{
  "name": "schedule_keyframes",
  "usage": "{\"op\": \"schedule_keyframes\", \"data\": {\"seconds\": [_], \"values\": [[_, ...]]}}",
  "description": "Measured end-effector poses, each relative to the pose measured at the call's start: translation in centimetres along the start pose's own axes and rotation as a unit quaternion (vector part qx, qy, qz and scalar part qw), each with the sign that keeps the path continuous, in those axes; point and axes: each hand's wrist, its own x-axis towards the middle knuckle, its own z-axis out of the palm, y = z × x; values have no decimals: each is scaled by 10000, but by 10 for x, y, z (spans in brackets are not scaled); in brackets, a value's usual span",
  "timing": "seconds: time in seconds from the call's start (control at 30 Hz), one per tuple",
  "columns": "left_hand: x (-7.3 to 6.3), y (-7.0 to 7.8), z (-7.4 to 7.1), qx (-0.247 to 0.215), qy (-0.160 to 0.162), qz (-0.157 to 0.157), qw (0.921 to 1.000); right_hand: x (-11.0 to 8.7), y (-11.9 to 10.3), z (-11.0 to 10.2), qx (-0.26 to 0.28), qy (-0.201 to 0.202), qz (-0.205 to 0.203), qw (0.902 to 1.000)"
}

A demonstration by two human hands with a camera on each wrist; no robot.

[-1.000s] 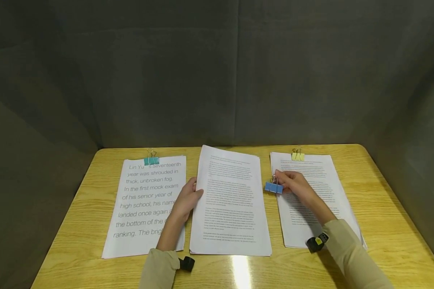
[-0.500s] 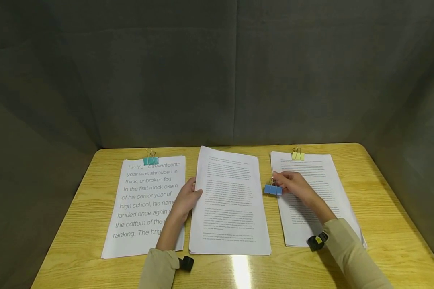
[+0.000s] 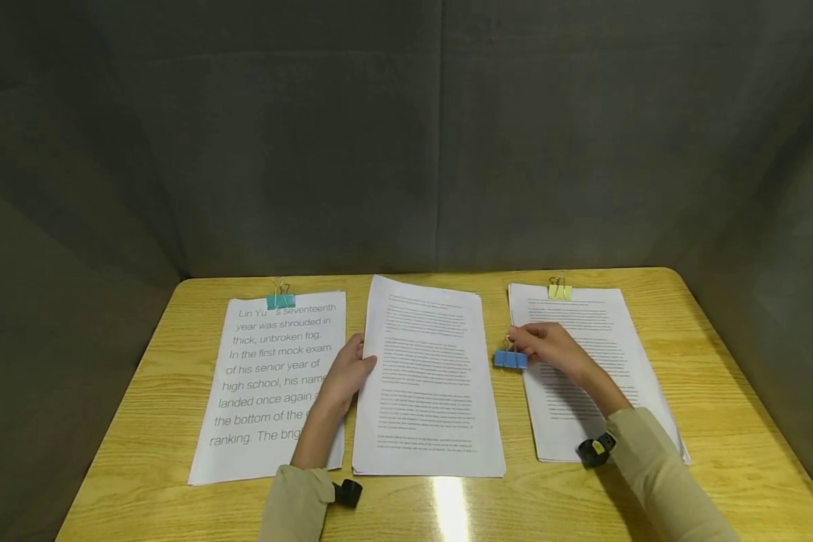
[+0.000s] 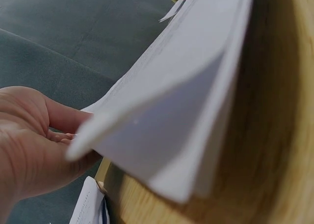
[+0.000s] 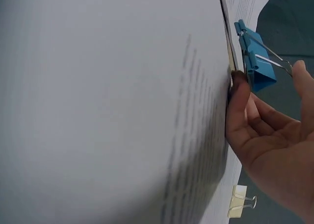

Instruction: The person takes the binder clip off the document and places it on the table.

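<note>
My left hand (image 3: 342, 376) grips the left edge of the middle stack of printed paper (image 3: 428, 376), thumb on top. Seen from the left wrist, the sheets (image 4: 196, 42) bow upward near the thumb, with gaps between layers. A blue binder clip (image 3: 510, 360) hangs from the thumb and fingers of my right hand (image 3: 555, 350), between the middle stack and the right-hand stack (image 3: 576, 399). In the right wrist view the thumb touches the wire handles of the clip (image 5: 262, 62), and its mouth faces away from the palm. The clip is apart from the middle stack's right edge.
A left-hand stack with large print (image 3: 264, 410) bears a teal binder clip (image 3: 281, 302) on its top edge. A yellow binder clip (image 3: 559, 292) sits on top of the right-hand stack. All lie on a wooden table (image 3: 142, 421) before a dark cloth (image 3: 312, 150).
The blue binder clip and my right fingertips have come slightly toward the table's near edge. My left hand keeps its grip on the middle stack.
</note>
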Motion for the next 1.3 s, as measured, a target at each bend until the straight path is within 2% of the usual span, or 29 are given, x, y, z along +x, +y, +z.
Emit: {"op": "schedule_keyframes", "data": {"seconds": [0.2, 0.37, 0.63, 1.03, 1.17, 1.3], "values": [[2, -1, -1, -6, 97, -58, 9999, 1, -4, 4, -346, 107, -326, 9988], [2, -1, -1, 5, 171, -146, 9997, 1, -4, 4, -516, -94, -300, 9982], [3, -1, -2, 15, 219, -226, 9995, -3, -9, 3, -502, -287, -546, 9968], [4, -3, -3, 39, 387, -404, 9984, -2, -13, 7, -570, -274, -479, 9968], [3, -1, -5, 292, 487, -381, 9977, -3, -16, 9, -778, -238, -594, 9949], [0, 3, -7, 784, 608, -263, 9947, -5, -17, 12, -1107, -120, -786, 9907]]}}
